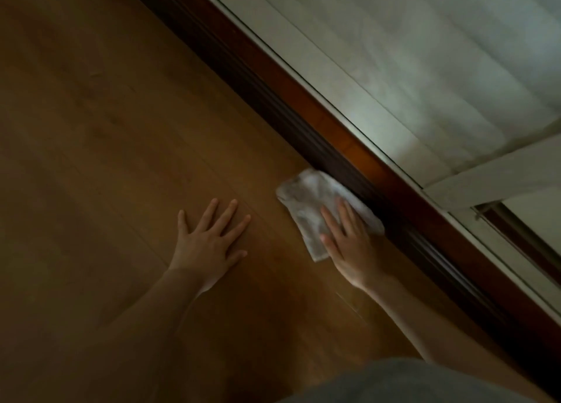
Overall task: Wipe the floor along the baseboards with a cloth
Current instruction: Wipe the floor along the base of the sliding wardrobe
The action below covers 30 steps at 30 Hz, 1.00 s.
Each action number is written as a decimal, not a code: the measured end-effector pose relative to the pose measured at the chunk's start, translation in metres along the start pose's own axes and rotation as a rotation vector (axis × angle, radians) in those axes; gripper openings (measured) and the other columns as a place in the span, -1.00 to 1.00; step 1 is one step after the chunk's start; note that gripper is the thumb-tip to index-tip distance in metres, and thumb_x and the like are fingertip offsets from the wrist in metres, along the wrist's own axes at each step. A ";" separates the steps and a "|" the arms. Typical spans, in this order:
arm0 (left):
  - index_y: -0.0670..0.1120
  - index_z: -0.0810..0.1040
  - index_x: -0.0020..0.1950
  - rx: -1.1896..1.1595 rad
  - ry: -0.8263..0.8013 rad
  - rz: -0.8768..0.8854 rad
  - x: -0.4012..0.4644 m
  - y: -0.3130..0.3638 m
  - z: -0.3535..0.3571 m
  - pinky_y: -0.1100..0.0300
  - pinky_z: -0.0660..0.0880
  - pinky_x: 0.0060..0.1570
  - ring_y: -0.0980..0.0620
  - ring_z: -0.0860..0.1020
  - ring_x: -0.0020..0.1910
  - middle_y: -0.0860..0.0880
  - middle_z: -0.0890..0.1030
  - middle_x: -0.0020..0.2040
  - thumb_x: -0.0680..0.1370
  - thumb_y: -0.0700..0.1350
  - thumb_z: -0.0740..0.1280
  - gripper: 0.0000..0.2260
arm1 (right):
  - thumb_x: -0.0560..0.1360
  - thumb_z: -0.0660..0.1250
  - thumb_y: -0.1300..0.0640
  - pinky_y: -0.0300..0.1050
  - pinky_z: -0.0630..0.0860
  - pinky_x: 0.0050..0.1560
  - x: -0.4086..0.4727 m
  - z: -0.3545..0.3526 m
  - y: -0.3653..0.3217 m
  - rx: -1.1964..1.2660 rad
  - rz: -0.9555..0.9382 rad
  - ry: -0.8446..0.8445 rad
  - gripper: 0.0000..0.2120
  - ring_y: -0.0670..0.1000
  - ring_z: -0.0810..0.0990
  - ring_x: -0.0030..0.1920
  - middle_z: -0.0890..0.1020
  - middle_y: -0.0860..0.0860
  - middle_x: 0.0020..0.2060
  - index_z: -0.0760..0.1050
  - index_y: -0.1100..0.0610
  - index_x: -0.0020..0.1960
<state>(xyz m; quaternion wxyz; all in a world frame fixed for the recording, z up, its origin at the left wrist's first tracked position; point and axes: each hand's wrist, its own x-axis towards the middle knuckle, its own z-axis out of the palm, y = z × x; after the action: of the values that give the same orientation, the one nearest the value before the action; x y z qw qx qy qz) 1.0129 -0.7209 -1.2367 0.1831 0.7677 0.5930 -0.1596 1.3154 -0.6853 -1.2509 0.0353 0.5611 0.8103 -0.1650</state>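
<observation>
A white cloth lies flat on the brown wooden floor, its far edge against the dark wooden baseboard that runs diagonally from top left to bottom right. My right hand presses down on the cloth's near half with straight fingers. My left hand lies flat on the bare floor to the left of the cloth, fingers spread, touching nothing else.
Above the baseboard runs a white frame with pale curtain or blind fabric behind it. A grey garment shows at the bottom edge. The room is dim.
</observation>
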 end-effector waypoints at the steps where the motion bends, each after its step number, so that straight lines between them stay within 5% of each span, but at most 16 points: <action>1: 0.26 -0.44 0.42 -0.003 0.007 0.004 0.000 0.000 0.000 -0.41 -0.06 0.38 -0.08 -0.30 0.54 0.09 -0.42 0.49 0.45 0.35 -0.39 -0.43 | 0.59 -0.29 -0.29 -0.02 -0.10 0.52 -0.014 0.002 0.004 0.009 0.030 -0.002 -0.41 -0.07 -0.29 0.54 -0.29 -0.07 0.54 -0.17 -0.10 0.57; 6: 0.28 -0.47 0.40 -0.032 -0.018 0.006 0.000 0.000 0.002 -0.42 -0.09 0.37 -0.08 -0.32 0.54 0.10 -0.43 0.49 0.32 0.35 -0.49 -0.36 | 0.53 -0.43 -0.30 -0.02 -0.18 0.50 0.052 -0.006 -0.030 -0.029 0.013 -0.032 -0.36 -0.02 -0.32 0.53 -0.32 0.00 0.53 -0.28 -0.07 0.54; 11: 0.28 -0.53 0.36 0.001 -0.028 0.000 -0.001 0.001 0.001 -0.42 -0.09 0.37 -0.07 -0.34 0.53 0.10 -0.47 0.46 0.30 0.34 -0.52 -0.37 | 0.64 -0.14 -0.18 0.03 -0.07 0.54 0.150 -0.018 -0.078 -0.098 -0.101 -0.038 -0.44 0.02 -0.22 0.55 -0.18 0.05 0.57 -0.17 -0.04 0.57; 14: 0.28 -0.54 0.35 -0.010 -0.025 0.001 -0.001 0.001 0.000 -0.43 -0.10 0.36 -0.07 -0.34 0.53 0.10 -0.46 0.48 0.31 0.35 -0.51 -0.39 | 0.60 -0.27 -0.24 0.06 -0.03 0.50 0.104 -0.012 -0.050 -0.130 -0.096 -0.029 -0.43 0.02 -0.20 0.55 -0.22 0.02 0.55 -0.28 -0.09 0.54; 19: 0.25 -0.48 0.42 -0.004 0.010 0.014 0.000 0.000 0.006 -0.44 -0.10 0.35 -0.09 -0.32 0.53 0.08 -0.41 0.52 0.35 0.35 -0.49 -0.36 | 0.64 -0.24 -0.22 0.14 0.18 0.47 0.009 0.003 -0.011 -0.079 0.042 -0.015 -0.43 0.08 -0.08 0.56 -0.05 0.10 0.56 -0.07 0.01 0.58; 24: 0.26 -0.14 0.53 -0.032 -0.006 -0.005 0.002 -0.003 0.005 -0.49 0.09 0.27 -0.12 -0.03 0.57 0.05 -0.07 0.59 0.49 0.37 -0.29 -0.40 | 0.54 -0.35 -0.27 0.13 -0.03 0.52 0.099 -0.009 -0.055 -0.068 -0.001 -0.027 -0.37 0.00 -0.30 0.53 -0.25 0.04 0.55 -0.24 -0.07 0.56; 30: 0.27 -0.34 0.47 -0.006 0.044 -0.009 0.001 0.000 0.009 -0.44 0.03 0.31 -0.10 -0.17 0.57 0.09 -0.32 0.52 0.42 0.37 -0.42 -0.38 | 0.57 -0.27 -0.29 -0.06 -0.13 0.49 0.071 -0.006 -0.029 -0.073 -0.069 -0.035 -0.41 -0.03 -0.30 0.53 -0.25 -0.02 0.56 -0.24 -0.14 0.55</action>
<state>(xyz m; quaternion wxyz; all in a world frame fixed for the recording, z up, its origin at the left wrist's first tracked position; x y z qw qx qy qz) 1.0130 -0.7240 -1.2452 0.1716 0.7678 0.6008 -0.1415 1.2632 -0.6294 -1.2553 0.0640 0.5281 0.8340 -0.1464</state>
